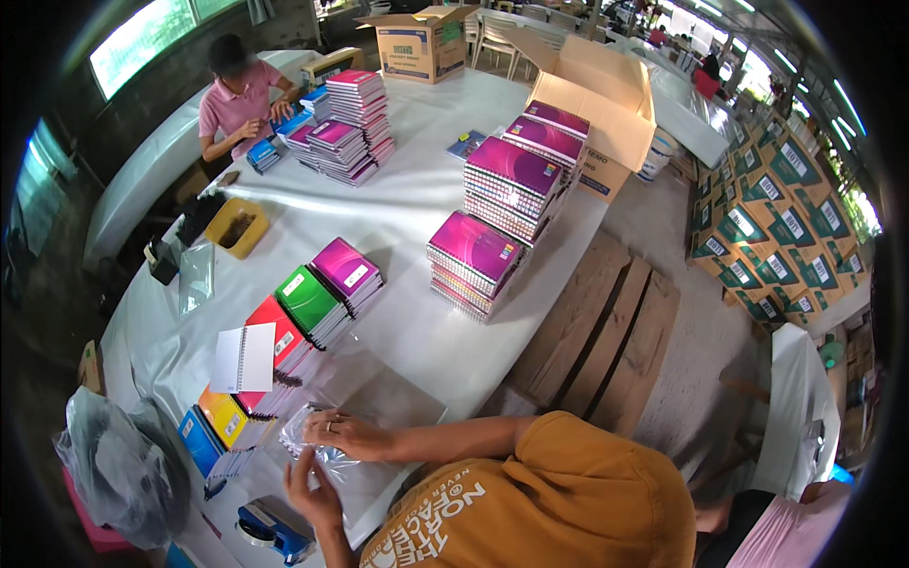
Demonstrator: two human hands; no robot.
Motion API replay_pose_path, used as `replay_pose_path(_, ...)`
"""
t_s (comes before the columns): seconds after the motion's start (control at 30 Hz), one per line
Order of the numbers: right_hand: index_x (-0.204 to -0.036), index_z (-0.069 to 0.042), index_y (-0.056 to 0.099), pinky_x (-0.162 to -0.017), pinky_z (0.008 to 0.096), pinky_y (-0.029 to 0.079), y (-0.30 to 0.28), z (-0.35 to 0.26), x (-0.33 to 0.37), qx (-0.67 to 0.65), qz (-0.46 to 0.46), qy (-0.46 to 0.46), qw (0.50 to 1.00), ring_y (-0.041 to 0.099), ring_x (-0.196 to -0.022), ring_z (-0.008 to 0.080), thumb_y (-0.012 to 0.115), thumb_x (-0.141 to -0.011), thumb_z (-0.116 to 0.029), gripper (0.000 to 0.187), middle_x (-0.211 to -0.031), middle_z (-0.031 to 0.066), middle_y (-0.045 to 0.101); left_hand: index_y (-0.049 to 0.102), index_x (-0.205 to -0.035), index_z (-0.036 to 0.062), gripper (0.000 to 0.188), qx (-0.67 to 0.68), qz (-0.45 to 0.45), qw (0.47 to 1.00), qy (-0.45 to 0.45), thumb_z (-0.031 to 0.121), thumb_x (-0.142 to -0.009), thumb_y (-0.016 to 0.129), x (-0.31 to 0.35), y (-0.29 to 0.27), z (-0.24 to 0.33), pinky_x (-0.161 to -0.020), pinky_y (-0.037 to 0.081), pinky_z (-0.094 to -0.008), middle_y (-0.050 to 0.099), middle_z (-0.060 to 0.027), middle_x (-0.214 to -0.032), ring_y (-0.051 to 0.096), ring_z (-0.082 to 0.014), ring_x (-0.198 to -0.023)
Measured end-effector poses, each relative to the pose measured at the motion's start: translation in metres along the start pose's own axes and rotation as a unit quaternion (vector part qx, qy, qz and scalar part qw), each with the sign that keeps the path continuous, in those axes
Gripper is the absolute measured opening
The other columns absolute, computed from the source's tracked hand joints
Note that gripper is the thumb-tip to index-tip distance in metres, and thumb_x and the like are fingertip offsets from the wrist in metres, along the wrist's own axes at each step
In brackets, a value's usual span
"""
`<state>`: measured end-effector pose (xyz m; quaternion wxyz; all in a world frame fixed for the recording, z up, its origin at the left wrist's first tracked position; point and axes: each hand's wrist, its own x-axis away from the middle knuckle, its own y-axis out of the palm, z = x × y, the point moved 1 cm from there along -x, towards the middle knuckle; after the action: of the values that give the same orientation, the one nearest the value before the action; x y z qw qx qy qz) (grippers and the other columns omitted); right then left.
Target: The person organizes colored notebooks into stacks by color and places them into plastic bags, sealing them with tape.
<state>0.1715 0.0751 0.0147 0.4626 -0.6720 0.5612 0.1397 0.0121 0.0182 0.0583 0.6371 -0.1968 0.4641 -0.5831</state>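
Observation:
My right hand [348, 434] lies over a small pack in shiny clear plastic [299, 428], its fingers bent onto the wrapping. What is inside the plastic is hard to make out through the glare. Just below it, my left hand [317, 494] has its fingers apart beside the pack's near edge. A flat clear plastic sheet [402, 393] lies under and beyond my right wrist. Left of my hands runs a row of spiral notebooks: blue [200, 441], yellow [223, 417], red [270, 327], green [305, 297] and purple [343, 265]. An opened white notebook [242, 358] rests on the row.
A blue tape dispenser [272, 532] and a bundled plastic bag [123, 469] are near left. Tall purple notebook stacks [473, 248] stand right of centre, before an open carton [606, 104]. A yellow tub [237, 227] sits at left. Across the table, a person [237, 104] handles blue notebooks.

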Motion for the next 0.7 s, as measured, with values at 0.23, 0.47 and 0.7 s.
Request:
replay_pose_path(0.23, -0.099, -0.010, 0.059, -0.095, 0.0386, 0.038, 0.001, -0.001, -0.005, -0.027, 0.009, -0.020, 0.999, 0.051, -0.111, 0.0220, 0.054, -0.075, -0.002, 0.025, -0.109, 0.0046, 0.058, 0.042, -0.127, 0.0177, 0.056, -0.149, 0.148, 0.886, -0.414, 0.050, -0.084, 0.057, 0.105, -0.081, -0.116, -0.068, 0.048, -0.0491, 0.067, -0.0147, -0.091, 0.064, -0.0334, -0.079)
replay_pose_path(0.47, -0.097, -0.007, 0.063, -0.091, 0.0393, 0.042, 0.001, 0.006, -0.008, -0.071, -0.009, -0.003, 0.997, 0.056, -0.104, 0.0267, 0.057, -0.069, 0.006, 0.031, -0.103, 0.0085, 0.061, 0.051, -0.123, -0.0021, 0.047, 0.058, 0.181, 0.851, -0.490, 0.033, -0.092, 0.050, 0.132, -0.103, -0.126, -0.092, 0.040, -0.0371, 0.058, -0.0174, -0.113, 0.052, -0.0277, -0.108)
replay_pose_path(0.7, -0.095, -0.010, 0.067, -0.093, 0.0354, 0.039, 0.003, -0.005, -0.009, 0.056, -0.041, -0.032, 0.997, 0.057, -0.108, 0.0217, 0.065, -0.077, 0.000, 0.021, -0.105, 0.0050, 0.065, 0.063, -0.110, 0.0093, 0.048, 0.249, 0.112, 0.706, -0.653, 0.049, -0.088, 0.049, 0.135, -0.111, -0.104, -0.056, 0.035, -0.0267, 0.059, -0.0022, -0.099, 0.046, -0.0139, -0.071)
